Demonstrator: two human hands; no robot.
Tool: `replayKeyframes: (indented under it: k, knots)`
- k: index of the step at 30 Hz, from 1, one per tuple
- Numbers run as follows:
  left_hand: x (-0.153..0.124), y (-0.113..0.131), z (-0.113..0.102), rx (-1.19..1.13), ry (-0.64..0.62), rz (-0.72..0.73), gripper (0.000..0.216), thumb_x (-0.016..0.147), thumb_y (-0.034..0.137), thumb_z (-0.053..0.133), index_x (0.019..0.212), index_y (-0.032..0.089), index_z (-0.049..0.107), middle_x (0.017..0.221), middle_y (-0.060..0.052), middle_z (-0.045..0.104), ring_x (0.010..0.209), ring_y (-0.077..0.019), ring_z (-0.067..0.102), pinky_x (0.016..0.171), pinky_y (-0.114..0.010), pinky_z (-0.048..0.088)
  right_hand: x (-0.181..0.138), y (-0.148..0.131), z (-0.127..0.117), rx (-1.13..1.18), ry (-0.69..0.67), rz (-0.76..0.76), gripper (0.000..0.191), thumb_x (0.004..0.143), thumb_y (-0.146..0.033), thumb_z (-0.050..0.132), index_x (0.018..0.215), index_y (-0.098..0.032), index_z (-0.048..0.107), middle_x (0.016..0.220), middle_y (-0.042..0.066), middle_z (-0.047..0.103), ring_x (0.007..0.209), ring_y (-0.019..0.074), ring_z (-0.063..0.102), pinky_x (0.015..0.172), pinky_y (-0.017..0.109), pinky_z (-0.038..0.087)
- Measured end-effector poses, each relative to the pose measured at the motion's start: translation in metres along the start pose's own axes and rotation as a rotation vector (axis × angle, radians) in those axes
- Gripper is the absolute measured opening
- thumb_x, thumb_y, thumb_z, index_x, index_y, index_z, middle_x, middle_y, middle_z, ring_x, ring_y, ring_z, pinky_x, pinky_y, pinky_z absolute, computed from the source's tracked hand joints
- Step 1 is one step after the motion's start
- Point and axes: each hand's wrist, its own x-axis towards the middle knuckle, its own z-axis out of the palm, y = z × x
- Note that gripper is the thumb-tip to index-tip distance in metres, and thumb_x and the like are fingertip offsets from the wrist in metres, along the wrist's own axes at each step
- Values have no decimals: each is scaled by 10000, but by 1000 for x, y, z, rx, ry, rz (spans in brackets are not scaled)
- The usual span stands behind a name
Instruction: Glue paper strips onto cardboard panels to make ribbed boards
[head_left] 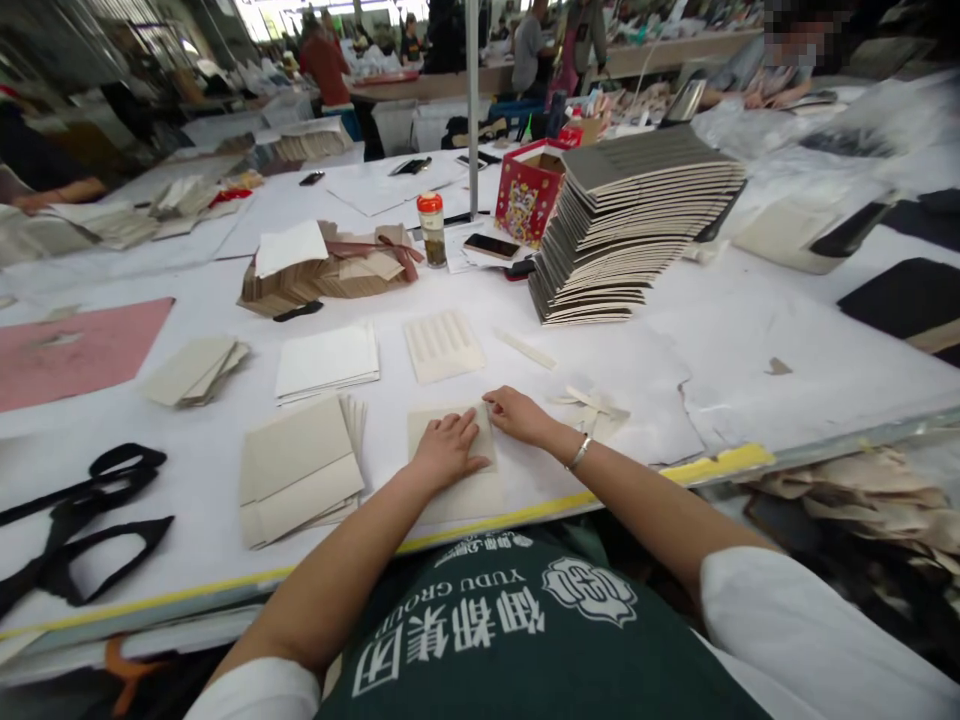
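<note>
On the white table (637,365), a sheet (463,495) lies beneath the left hand (451,448), palm down, thumb spread; the right hand (517,414) bunches its fingertips at the sheet's far right corner, any pinch unclear.

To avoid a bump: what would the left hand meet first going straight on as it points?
Likely the right hand, close ahead of the left hand; depth between them is unclear.

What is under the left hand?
A flat beige panel shows around the left hand resting on it; the part the hand covers, and anything beneath the panel, cannot be seen.
</note>
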Motion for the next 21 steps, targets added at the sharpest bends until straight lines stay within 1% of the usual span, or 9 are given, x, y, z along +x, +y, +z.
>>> replayKeyframes:
  k: [4,8,11,14,15,16,19,20,21]
  knots:
    - [14,-1,-16,17,-99,32,574,719,560,504,1140,171,475,1371,-83,333,1102,-294,389,846,-429,350,37,9,-9,-95,-181,-44,187,706,-167,538,868,-132,624,803,74,623,724,172,554,653,255,393]
    - [21,3,-19,-6,-157,-18,626,709,564,521,1181,161,438,1373,-89,326,1085,-297,379,825,-426,355,58,5,-14,-147,-331,-28,157,696,-196,579,820,-131,651,761,64,648,714,182,572,621,242,370]
    - [22,5,-16,-41,-178,-64,643,704,567,530,1206,183,406,1385,-79,307,1097,-299,360,825,-428,349,63,-3,-22,-220,-474,30,163,687,-202,583,806,-121,660,746,66,657,706,175,577,589,223,361]
    - [19,3,-13,-81,-150,-85,659,685,579,544,1207,209,385,1371,-79,329,1113,-298,346,830,-430,339,53,-10,-27,-246,-563,-23,143,699,-199,559,782,-130,652,752,69,656,694,160,573,578,212,358]
    - [18,1,-13,-96,-142,-82,673,675,586,550,1209,212,378,1359,-82,345,1119,-297,343,834,-429,336,48,-11,-28,-236,-544,-48,139,711,-198,545,790,-140,643,761,64,652,697,155,569,586,210,359]
    - [16,0,-13,-113,-138,-79,699,663,593,557,1217,214,362,1346,-86,362,1128,-297,339,841,-429,333,42,-13,-27,-228,-493,-68,137,723,-198,531,802,-148,631,788,63,645,719,153,566,604,211,362]
    - [14,-6,-14,-162,-152,-52,810,622,599,586,1265,208,288,1308,-100,399,1157,-302,318,859,-431,328,20,-19,-23,-220,-243,-69,145,769,-185,477,850,-136,587,907,90,606,832,166,537,689,230,367]
    - [14,-7,-15,-170,-161,-47,836,616,591,595,1278,203,264,1298,-104,407,1164,-304,311,862,-432,328,10,-23,-21,-212,-188,-58,148,783,-173,454,857,-125,574,920,100,594,844,168,527,708,240,366]
    - [15,-8,-16,-172,-171,-43,848,619,577,598,1290,197,244,1291,-109,412,1168,-305,307,864,-435,330,-2,-29,-20,-190,-184,-62,148,791,-160,437,857,-118,563,905,102,589,829,164,522,712,246,367]
